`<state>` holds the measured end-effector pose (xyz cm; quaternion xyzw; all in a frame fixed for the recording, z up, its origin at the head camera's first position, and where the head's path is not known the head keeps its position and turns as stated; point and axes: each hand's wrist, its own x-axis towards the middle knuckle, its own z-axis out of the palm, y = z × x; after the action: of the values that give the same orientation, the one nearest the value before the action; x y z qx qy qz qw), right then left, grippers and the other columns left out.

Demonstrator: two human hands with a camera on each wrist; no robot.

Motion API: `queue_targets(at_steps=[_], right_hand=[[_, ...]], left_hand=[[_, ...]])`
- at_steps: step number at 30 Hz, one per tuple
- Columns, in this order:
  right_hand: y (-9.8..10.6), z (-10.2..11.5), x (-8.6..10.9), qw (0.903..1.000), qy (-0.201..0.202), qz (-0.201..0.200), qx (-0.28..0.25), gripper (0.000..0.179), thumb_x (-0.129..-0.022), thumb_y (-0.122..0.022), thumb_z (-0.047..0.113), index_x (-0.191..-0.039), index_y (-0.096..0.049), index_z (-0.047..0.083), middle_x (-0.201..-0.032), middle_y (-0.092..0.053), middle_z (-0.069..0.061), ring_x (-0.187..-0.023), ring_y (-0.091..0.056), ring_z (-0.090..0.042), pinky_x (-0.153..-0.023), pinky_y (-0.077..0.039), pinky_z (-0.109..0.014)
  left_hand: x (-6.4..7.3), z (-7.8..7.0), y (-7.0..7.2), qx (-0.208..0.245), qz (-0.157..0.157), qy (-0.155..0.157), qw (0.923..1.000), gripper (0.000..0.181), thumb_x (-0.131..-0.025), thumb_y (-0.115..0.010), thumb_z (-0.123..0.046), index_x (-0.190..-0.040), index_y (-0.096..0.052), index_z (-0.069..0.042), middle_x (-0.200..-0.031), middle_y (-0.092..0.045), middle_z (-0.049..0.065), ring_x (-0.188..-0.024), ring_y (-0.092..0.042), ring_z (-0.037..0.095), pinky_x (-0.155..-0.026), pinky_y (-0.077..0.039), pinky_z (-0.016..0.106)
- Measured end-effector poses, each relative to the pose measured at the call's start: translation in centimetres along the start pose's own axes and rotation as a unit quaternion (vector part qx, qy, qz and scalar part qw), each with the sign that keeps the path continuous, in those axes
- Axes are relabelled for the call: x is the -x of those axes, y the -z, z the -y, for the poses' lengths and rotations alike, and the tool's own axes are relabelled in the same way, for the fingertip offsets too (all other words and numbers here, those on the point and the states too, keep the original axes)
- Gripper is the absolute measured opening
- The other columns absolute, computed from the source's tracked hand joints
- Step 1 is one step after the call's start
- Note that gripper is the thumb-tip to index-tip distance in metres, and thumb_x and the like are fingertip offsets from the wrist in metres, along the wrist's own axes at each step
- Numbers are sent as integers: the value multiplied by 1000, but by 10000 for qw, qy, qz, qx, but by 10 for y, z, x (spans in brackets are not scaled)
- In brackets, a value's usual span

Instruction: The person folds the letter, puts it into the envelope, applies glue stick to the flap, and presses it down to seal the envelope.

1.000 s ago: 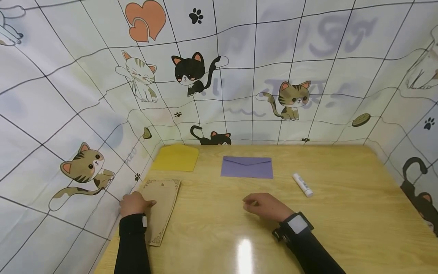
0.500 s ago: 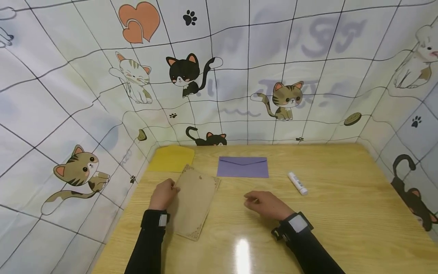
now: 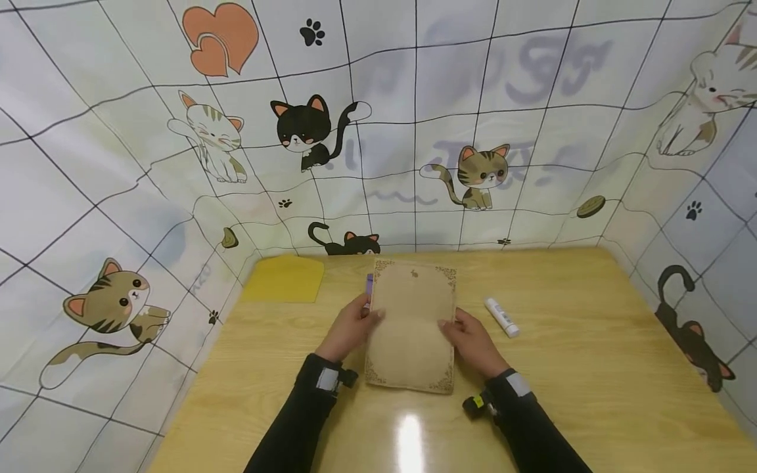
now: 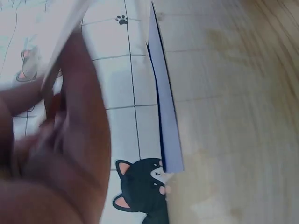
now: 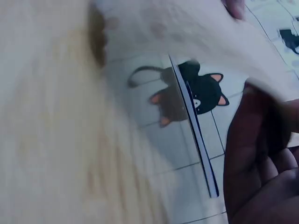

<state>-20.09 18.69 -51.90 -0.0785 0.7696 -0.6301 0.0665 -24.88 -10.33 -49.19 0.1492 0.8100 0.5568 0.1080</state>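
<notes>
Left hand (image 3: 349, 326), right hand (image 3: 473, 343) | fingers pinch scroll-bordered stationery sheet (image 3: 411, 328) at nine, three o'clock | light, even tension should prevent creasing

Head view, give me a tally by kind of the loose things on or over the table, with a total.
Bordered tan paper: 1, held by the left hand and the right hand
Envelopes: 2, the yellow envelope and the mostly hidden purple envelope
White tube: 1
Total: 4
</notes>
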Motion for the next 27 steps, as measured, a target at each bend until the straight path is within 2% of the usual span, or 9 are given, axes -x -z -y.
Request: queue_targets(at_steps=[4, 6, 11, 15, 18, 21, 22, 25, 27], right_hand=[[-2, -14, 4, 9945, -249, 256, -985, 44, -103, -51, 33, -143, -46, 15, -100, -73, -15, -84, -69, -34, -68, -60, -40], [-1, -20, 5, 9877, -351, 368, -1479, 46, -103, -51, 31, -146, -44, 16, -107, -71, -17, -90, -68, -37, -70, -61, -41], [3, -25, -4, 9829, -333, 219, -1796, 44, -101, -54, 29, -142, -49, 11, -121, -64, -16, -103, -63, -34, -78, -59, -36], [6, -22, -6, 9829, -320, 71, -1812, 34, -103, -48, 16, -133, -58, 4, -126, -61, -8, -108, -60, -20, -82, -56, -29], [8, -21, -2, 9806, -81, 190, -1948, 36, -105, -37, 14, -130, -59, -1, -95, -67, 4, -71, -57, -6, -55, -48, -25], [11, -21, -1, 9731, 197, 409, -2257, 45, -108, -31, 22, -134, -54, -5, -92, -70, 12, -78, -57, 1, -69, -42, -21], [12, -21, -1, 9712, 192, 399, -2343, 48, -108, -32, 28, -133, -54, -7, -79, -67, 11, -69, -55, -3, -67, -41, -25], [10, -23, -3, 9777, 35, 232, -2088, 45, -105, -44, 31, -133, -56, -3, -97, -66, 12, -98, -55, -3, -91, -39, -18], [9, -25, -4, 9861, -73, -71, -1657, 42, -100, -58, 29, -132, -60, 3, -77, -53, 12, -75, -49, -5, -72, -44, -19]], left_hand=[[8, 17, 1, 462, 1008, 129, 9938, 45, -99, -59, -24, -142, -44, -28, -102, -71, 13, -86, -68, 25, -67, -59, 40], [10, 21, 2, 510, 1232, 105, 9910, 48, -100, -57, -20, -145, -41, -28, -106, -71, 13, -91, -67, 26, -73, -60, 44], [2, 22, 9, 438, 1066, -41, 9933, 41, -102, -52, -16, -142, -48, -25, -107, -68, 11, -92, -64, 23, -79, -56, 47], [-4, 22, 12, 598, 951, -100, 9936, 25, -103, -48, -14, -123, -62, -16, -112, -62, 10, -97, -58, 19, -80, -52, 39], [-4, 25, 11, 801, 898, 8, 9927, 28, -105, -43, -20, -114, -68, -13, -100, -58, 3, -87, -53, 16, -74, -49, 31], [-6, 25, 11, 1118, 886, 211, 9895, 38, -106, -40, -33, -119, -69, -11, -83, -50, -4, -77, -48, 15, -73, -52, 31], [-7, 25, 10, 1135, 851, 225, 9896, 39, -105, -44, -36, -119, -69, -11, -81, -49, -6, -75, -48, 15, -73, -52, 31], [-8, 27, 9, 1057, 745, 224, 9913, 36, -100, -56, -36, -122, -67, -10, -85, -61, -3, -80, -55, 16, -73, -56, 35], [-8, 29, 7, 938, 662, 169, 9932, 36, -95, -65, -31, -125, -64, -10, -99, -69, 2, -86, -60, 19, -70, -56, 36]])
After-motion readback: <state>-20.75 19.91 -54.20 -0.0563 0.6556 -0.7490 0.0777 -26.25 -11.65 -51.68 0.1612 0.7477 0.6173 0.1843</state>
